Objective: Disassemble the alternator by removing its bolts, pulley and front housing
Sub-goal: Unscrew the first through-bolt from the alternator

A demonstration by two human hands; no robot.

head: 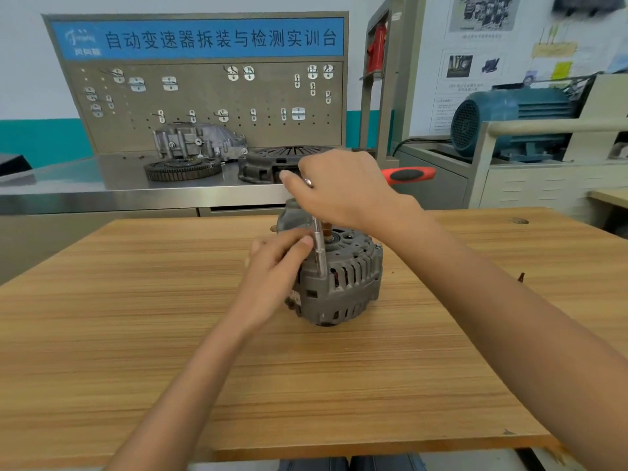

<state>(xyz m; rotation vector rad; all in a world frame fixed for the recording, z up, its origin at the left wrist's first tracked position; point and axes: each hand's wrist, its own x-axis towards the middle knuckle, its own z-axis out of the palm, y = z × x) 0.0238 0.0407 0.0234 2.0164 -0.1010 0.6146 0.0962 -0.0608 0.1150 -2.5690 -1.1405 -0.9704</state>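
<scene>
With my right hand (343,185) grasping the ratchet (407,174) and my left hand (278,263) pinching its extension (319,249), the socket may slip if the alternator (343,283) tilts mid-table.

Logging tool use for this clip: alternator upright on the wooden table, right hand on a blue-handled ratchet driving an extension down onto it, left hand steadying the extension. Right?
One thing is off: the ratchet handle is red and black, not blue, as the head view shows. The rest stands: the alternator sits upright on the wooden table, the right hand grips the ratchet over the extension, and the left hand steadies that extension.
</scene>
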